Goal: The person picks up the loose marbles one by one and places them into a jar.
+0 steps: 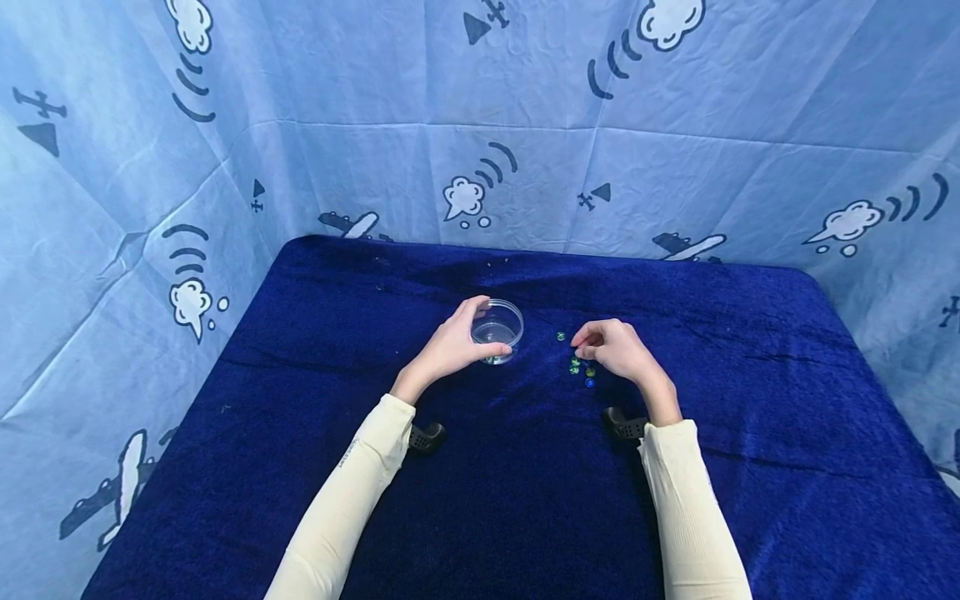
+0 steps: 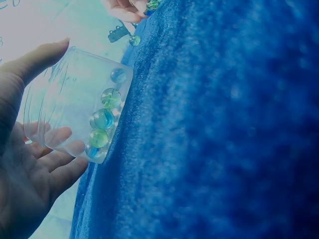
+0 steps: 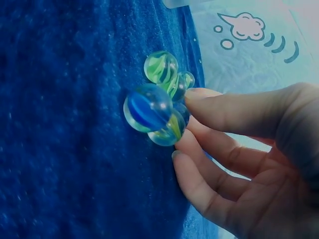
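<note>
My left hand [image 1: 452,342] holds a clear plastic jar [image 2: 65,94] upright on the cloth, thumb on one side and fingers round the other. Several glass marbles [image 2: 103,119], blue and green, lie on the jar's bottom. To the right, my right hand [image 1: 618,350] is at a small cluster of loose marbles. Its thumb and fingers pinch a dark blue marble [image 3: 182,115], partly hidden behind the others. Nearest the right wrist camera are a blue-swirled marble [image 3: 148,107] and a green-swirled marble [image 3: 161,67]. One green marble [image 1: 561,336] lies apart, left of the right fingertips.
Dark blue velvety cloth [image 1: 525,500] covers the table. Behind and at the sides hangs a light blue printed curtain [image 1: 360,167]. Black devices [image 1: 427,437] are worn at both wrists, below the cream sleeves [image 1: 352,492].
</note>
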A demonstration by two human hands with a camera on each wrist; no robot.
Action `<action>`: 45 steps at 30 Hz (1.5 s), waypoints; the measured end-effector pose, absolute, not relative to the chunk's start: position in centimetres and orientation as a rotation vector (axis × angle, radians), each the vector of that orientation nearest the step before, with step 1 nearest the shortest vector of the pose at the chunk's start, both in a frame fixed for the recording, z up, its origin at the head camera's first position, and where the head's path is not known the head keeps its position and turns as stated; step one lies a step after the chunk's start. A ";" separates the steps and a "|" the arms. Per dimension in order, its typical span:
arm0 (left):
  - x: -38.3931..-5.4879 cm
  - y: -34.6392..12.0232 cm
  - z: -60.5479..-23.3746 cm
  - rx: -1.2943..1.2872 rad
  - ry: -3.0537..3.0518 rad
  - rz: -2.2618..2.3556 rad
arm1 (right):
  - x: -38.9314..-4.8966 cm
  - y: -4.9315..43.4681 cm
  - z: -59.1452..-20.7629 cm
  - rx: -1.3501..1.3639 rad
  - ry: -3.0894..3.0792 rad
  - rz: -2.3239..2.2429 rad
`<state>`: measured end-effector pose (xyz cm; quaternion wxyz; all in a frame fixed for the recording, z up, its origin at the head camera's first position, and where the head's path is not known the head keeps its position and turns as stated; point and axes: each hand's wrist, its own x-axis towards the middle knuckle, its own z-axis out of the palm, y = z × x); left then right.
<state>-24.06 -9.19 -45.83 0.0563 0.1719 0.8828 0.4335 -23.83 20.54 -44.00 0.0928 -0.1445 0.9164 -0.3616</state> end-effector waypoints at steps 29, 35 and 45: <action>-24.1 -9.2 -45.8 0.522 2.679 1.305 | -23.3 17.6 -42.2 -0.386 2.810 -1.380; -24.1 -9.2 -45.9 0.519 2.681 1.303 | -23.2 17.1 -42.0 -0.384 2.872 -1.378; -24.1 -9.2 -45.9 0.519 2.675 1.308 | -22.7 15.2 -42.0 -0.407 2.877 -1.487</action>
